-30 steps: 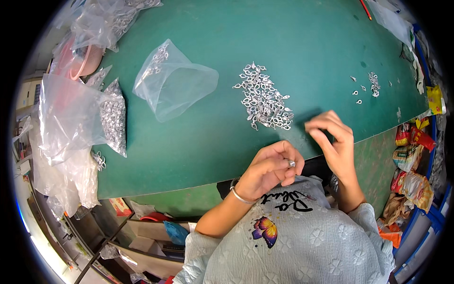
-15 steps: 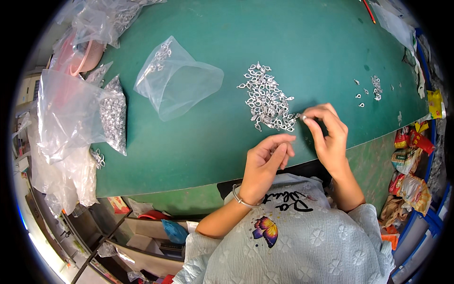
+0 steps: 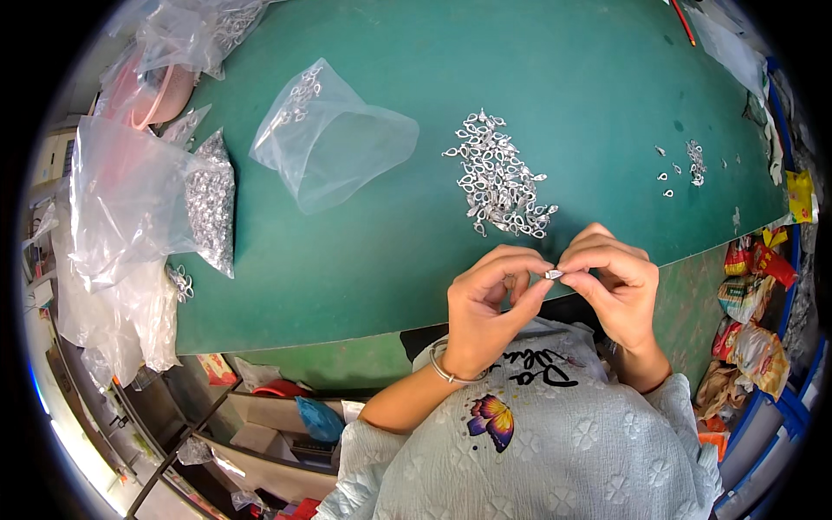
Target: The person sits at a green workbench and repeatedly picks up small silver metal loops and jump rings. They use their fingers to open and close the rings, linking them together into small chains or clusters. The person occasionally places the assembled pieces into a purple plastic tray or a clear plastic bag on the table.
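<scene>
Between the fingertips of both hands sits one small silver metal clasp (image 3: 553, 274), in front of my body near the table edge. My left hand (image 3: 494, 299), with a bangle at its wrist, pinches one end of it. The other end is pinched by my right hand (image 3: 617, 282). Just beyond my hands lies a loose heap of similar silver clasps (image 3: 501, 178) with open loops. A smaller cluster of such pieces (image 3: 696, 163) lies farther right, with a few strays around it.
On the green table (image 3: 364, 269) lies a clear plastic bag (image 3: 347, 156) with some silver pieces inside. At the left are a full bag of silver parts (image 3: 211, 204), a pink basket (image 3: 169, 95) and more plastic bags (image 3: 121, 199). A red pencil (image 3: 683, 22) lies far right.
My right hand has drawn back from the heap's near edge with a piece. My left hand has come to meet it, and both now pinch the clasp.
</scene>
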Demonstrator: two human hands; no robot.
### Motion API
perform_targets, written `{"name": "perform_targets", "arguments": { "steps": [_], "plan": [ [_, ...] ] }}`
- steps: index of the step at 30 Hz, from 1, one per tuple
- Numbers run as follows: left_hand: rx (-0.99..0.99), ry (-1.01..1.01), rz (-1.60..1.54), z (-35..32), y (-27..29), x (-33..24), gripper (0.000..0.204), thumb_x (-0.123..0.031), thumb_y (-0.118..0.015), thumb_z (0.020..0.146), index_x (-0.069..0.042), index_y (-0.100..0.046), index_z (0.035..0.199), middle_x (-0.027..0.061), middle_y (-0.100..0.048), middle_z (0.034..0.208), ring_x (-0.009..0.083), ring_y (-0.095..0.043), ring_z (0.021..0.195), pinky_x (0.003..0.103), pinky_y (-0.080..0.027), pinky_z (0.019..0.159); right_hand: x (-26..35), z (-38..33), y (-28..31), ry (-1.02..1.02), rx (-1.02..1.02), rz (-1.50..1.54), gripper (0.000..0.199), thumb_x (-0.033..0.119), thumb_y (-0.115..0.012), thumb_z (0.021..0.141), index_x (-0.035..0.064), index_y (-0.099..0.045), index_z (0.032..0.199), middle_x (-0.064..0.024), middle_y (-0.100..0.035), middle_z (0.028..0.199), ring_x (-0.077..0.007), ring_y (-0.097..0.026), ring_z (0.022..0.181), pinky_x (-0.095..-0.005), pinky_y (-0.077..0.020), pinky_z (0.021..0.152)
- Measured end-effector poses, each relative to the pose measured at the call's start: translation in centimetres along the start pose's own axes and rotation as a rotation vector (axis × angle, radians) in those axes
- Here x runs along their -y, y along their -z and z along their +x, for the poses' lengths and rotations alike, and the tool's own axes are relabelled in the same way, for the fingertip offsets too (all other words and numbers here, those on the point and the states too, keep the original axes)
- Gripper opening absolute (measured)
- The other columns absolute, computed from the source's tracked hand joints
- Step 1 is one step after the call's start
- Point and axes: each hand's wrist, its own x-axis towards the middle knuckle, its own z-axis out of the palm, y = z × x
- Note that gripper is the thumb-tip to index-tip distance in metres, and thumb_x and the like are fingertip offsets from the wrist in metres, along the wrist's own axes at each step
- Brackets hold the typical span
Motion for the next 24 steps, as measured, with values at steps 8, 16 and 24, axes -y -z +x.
{"name": "perform_targets", "arguments": {
  "steps": [8, 16, 24],
  "plan": [
    [0.019, -0.087, 0.044, 0.0, -0.1, -0.1, 0.020, 0.013, -0.062, 0.071, 0.004, -0.061, 0.089, 0.0065, -0.055, 0.090, 0.0056, -0.043, 0.062, 0.019, -0.038, 0.057, 0.6, 0.2, 0.1, 0.117, 0.004, -0.152, 0.011, -0.005, -0.065, 0.067, -0.0020, -0.064, 0.077, -0.0089, -0.061, 0.074, -0.0196, -0.053, 0.069, -0.0285, -0.0423, 0.061],
    [0.013, -0.088, 0.055, 0.1, -0.2, -0.1, 0.019, 0.014, -0.063, 0.070, 0.005, -0.061, 0.087, 0.0065, -0.056, 0.086, 0.0062, -0.043, 0.062, 0.019, -0.038, 0.057, 0.6, 0.0, 0.2, 0.105, 0.007, -0.162, 0.012, -0.005, -0.066, 0.066, -0.0016, -0.064, 0.078, -0.0089, -0.061, 0.075, -0.0196, -0.054, 0.069, -0.0281, -0.0423, 0.061],
    [0.209, 0.490, -0.837, 0.8, 1.9, 0.9, 0.010, -0.007, -0.051, 0.083, 0.000, -0.054, 0.089, 0.0110, -0.055, 0.090, 0.0116, -0.048, 0.071, 0.027, -0.042, 0.065, -1.7, 1.2, 1.3, 0.057, -0.131, -0.518, 0.018, -0.002, -0.065, 0.067, -0.0002, -0.063, 0.085, -0.0099, -0.061, 0.083, -0.0232, -0.055, 0.076, -0.0311, -0.0425, 0.068]
  ]
}}
